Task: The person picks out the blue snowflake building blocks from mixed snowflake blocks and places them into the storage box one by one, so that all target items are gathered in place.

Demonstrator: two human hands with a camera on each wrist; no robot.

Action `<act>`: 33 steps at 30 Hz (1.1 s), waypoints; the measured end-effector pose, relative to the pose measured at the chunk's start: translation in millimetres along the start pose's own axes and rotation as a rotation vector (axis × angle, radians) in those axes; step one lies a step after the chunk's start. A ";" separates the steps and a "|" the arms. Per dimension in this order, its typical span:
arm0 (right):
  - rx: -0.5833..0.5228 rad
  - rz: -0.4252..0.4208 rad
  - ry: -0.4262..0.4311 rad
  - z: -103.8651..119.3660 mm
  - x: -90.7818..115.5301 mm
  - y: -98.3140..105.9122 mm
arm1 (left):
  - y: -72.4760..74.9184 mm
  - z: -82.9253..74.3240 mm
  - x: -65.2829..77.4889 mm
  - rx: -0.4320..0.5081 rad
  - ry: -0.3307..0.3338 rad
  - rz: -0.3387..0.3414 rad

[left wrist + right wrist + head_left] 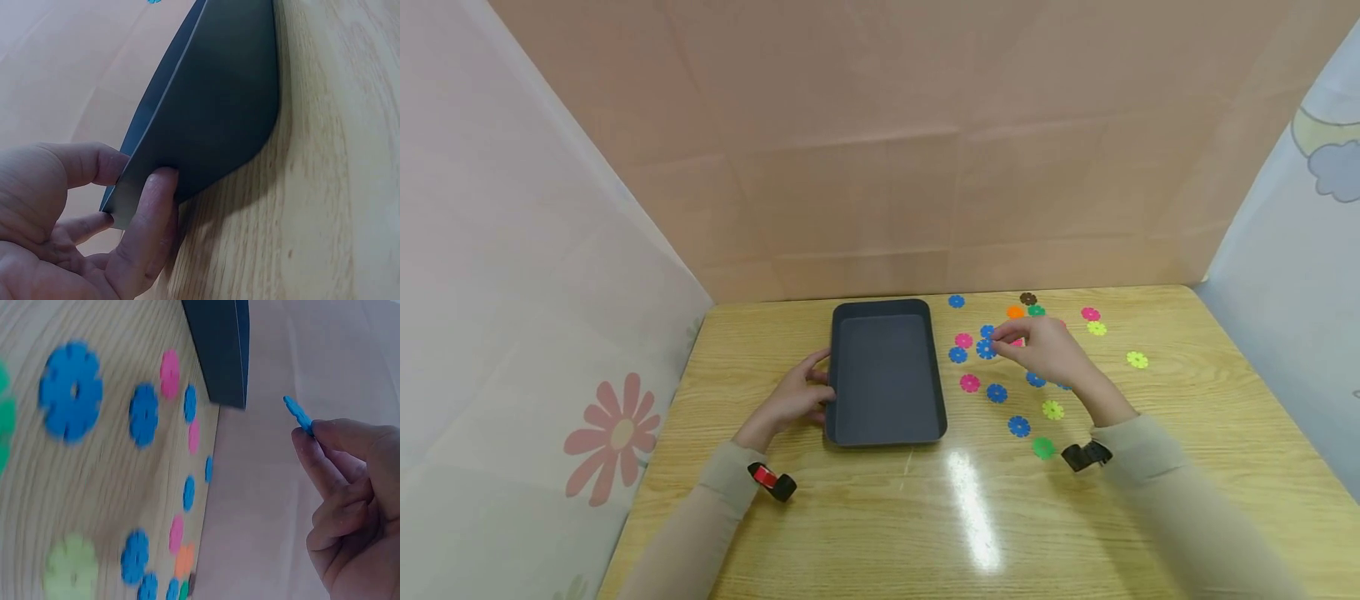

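A dark grey rectangular tray [887,379] lies on the wooden table. My left hand [792,396] grips its left side wall, the thumb over the rim and fingers against the outside, as the left wrist view shows. To the tray's right, my right hand [1051,348] pinches a blue notched plastic disc [297,415] between thumb and index finger. That disc is held above the table, over scattered flower-shaped discs of the same kind. Among these are a pink disc [970,382], a blue disc [1018,427] and a green disc [1043,448]. The right hand hides some of them.
A yellow disc [1137,359] lies farthest right, and a brown disc [1028,298] sits near the table's back edge. Behind the table rises a tan cloth wall [865,167]. Patterned white panels stand on both sides, with a pink flower [621,435] on the left one.
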State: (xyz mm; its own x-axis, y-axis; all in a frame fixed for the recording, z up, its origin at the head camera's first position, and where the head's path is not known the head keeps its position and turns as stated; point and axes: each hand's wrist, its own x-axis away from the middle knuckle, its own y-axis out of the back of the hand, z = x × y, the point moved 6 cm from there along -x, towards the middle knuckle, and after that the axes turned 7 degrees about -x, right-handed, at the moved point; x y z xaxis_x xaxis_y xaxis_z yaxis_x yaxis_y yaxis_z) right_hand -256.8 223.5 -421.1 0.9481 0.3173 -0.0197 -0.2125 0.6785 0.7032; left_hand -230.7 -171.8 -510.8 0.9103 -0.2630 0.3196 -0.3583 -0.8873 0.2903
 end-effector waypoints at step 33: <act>-0.125 0.282 0.144 90.6 -37.6 -165.9 | 0.2 -1.7 2.9 -0.016 0.001 -0.001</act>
State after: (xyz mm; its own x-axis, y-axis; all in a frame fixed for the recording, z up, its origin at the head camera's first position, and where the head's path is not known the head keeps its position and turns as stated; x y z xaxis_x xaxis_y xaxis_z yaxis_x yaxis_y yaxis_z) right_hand -235.9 39.0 -472.7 0.8065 0.5885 0.0564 -0.4974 0.6238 0.6029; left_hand -228.5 -172.0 -508.3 0.9104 -0.2620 0.3201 -0.3608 -0.8815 0.3045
